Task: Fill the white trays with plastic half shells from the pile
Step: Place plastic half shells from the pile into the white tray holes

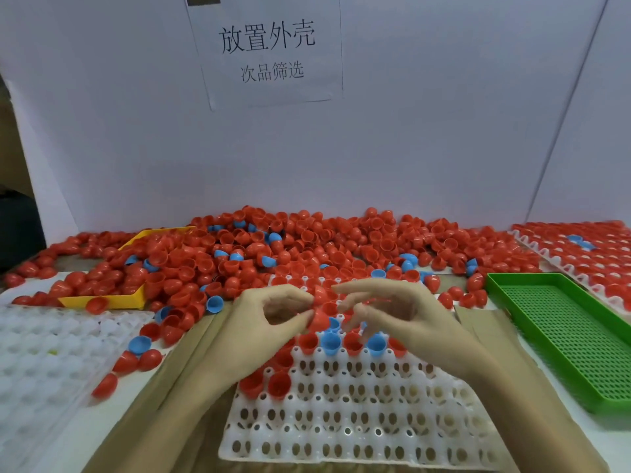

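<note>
A big pile of red and blue plastic half shells [307, 244] spreads across the back of the table. In front of me lies a white tray [358, 421] with holes; its far rows hold red and blue shells, its near rows are bare. My left hand [269, 319] hovers over the tray's far left part and pinches red half shells [319, 314] between thumb and fingers. My right hand [392, 315] is just right of it over the tray, fingers extended and loosely bent toward those shells, holding nothing that I can see.
A stack of white trays [51, 363] lies at the left, a yellow tray [112, 300] half buried in shells behind it. A green perforated tray [573, 339] sits at the right, a filled white tray [580, 254] beyond it. A white partition with a paper sign [269, 52] closes the back.
</note>
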The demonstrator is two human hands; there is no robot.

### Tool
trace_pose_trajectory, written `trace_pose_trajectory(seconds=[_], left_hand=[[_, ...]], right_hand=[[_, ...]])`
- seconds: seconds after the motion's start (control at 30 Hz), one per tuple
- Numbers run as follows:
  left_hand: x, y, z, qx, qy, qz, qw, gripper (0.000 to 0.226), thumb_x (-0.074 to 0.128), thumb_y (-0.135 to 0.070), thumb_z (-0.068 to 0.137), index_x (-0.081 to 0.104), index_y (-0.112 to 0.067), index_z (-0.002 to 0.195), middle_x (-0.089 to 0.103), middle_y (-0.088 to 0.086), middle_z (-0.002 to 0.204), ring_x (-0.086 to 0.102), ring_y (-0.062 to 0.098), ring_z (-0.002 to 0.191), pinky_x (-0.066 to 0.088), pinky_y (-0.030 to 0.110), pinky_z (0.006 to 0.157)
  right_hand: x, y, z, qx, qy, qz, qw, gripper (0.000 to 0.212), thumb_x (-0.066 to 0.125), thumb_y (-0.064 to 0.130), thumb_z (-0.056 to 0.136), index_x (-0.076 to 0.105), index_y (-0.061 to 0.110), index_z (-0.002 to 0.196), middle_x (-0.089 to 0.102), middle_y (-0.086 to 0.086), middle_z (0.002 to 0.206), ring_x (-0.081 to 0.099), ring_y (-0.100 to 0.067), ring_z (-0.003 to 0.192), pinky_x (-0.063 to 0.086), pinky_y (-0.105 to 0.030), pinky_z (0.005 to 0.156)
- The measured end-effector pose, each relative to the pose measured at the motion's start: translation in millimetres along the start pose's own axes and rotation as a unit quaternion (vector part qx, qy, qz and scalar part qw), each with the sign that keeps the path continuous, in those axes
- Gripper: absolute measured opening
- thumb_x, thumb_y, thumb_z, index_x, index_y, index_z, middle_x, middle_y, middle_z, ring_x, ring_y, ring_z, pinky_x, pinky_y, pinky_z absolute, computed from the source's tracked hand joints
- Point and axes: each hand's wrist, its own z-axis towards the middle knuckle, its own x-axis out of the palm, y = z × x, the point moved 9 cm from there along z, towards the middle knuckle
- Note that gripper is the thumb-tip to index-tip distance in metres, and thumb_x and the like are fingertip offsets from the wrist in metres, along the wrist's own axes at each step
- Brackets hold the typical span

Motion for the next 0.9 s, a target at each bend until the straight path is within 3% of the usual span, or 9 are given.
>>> trace_pose_trajectory(seconds=[0.07, 0.2, 0.3, 0.47, 0.67, 0.77, 0.9], left_hand=[[-13, 7, 0, -0.014, 0.003, 0.056, 0.998, 0.022, 0.080, -0.026, 0.090, 0.077, -0.045, 0.100, 0.078, -0.018, 0.098, 0.073, 0.002, 0.095, 0.060, 0.027, 0.088], [-12, 15, -6, -0.024, 0.126, 0.097, 0.987, 0.017, 0.078, -0.044, 0.086, 0.077, -0.044, 0.103, 0.077, -0.014, 0.099, 0.073, 0.010, 0.097, 0.061, 0.036, 0.089], [-9, 18, -8, -0.023, 0.170, 0.136, 0.976, 0.022, 0.073, -0.052, 0.083, 0.077, -0.046, 0.104, 0.075, -0.016, 0.103, 0.071, 0.011, 0.099, 0.059, 0.041, 0.090], [-4, 20, -9, -0.001, 0.180, 0.187, 0.966, 0.023, 0.070, -0.059, 0.082, 0.072, -0.056, 0.105, 0.072, -0.023, 0.105, 0.069, 0.007, 0.098, 0.061, 0.044, 0.082], [-2, 15, -11, 0.025, 0.175, 0.217, 0.960, 0.020, 0.068, -0.062, 0.082, 0.072, -0.056, 0.101, 0.070, -0.021, 0.101, 0.068, 0.009, 0.094, 0.061, 0.039, 0.077], [6, 7, -14, 0.065, 0.176, 0.268, 0.945, 0.013, 0.072, -0.057, 0.081, 0.072, -0.052, 0.094, 0.065, -0.021, 0.101, 0.064, 0.005, 0.093, 0.052, 0.017, 0.067], [29, 6, -21, 0.073, 0.196, 0.272, 0.939, 0.006, 0.070, -0.039, 0.086, 0.068, -0.038, 0.091, 0.051, -0.018, 0.096, 0.053, 0.001, 0.095, 0.045, 0.014, 0.076]], right_hand=[[-21, -7, -2, 0.023, -0.066, -0.008, 0.998, 0.027, 0.062, 0.015, 0.106, 0.073, 0.024, 0.128, 0.078, -0.005, 0.111, 0.078, -0.024, 0.096, 0.064, -0.033, 0.081], [-48, -25, -9, 0.068, -0.161, 0.004, 0.985, 0.025, 0.060, 0.010, 0.106, 0.076, 0.023, 0.119, 0.077, -0.008, 0.100, 0.075, -0.024, 0.084, 0.060, -0.032, 0.076], [-55, -30, -10, 0.076, -0.186, 0.011, 0.979, 0.025, 0.059, 0.006, 0.105, 0.076, 0.020, 0.117, 0.076, -0.009, 0.095, 0.073, -0.024, 0.078, 0.060, -0.029, 0.071], [-57, -32, -9, 0.082, -0.197, 0.007, 0.977, 0.025, 0.058, 0.005, 0.105, 0.076, 0.019, 0.116, 0.076, -0.008, 0.093, 0.073, -0.022, 0.075, 0.060, -0.026, 0.068], [-58, -37, -9, 0.087, -0.200, 0.003, 0.976, 0.025, 0.058, 0.004, 0.106, 0.077, 0.018, 0.113, 0.076, -0.007, 0.092, 0.073, -0.021, 0.074, 0.059, -0.025, 0.066], [-58, -38, -9, 0.084, -0.198, 0.006, 0.977, 0.026, 0.057, 0.004, 0.106, 0.078, 0.019, 0.112, 0.076, -0.008, 0.092, 0.072, -0.021, 0.073, 0.060, -0.026, 0.066], [-60, -40, -10, 0.083, -0.201, 0.011, 0.976, 0.027, 0.058, 0.004, 0.106, 0.078, 0.021, 0.111, 0.076, -0.008, 0.092, 0.072, -0.021, 0.073, 0.059, -0.025, 0.066]])
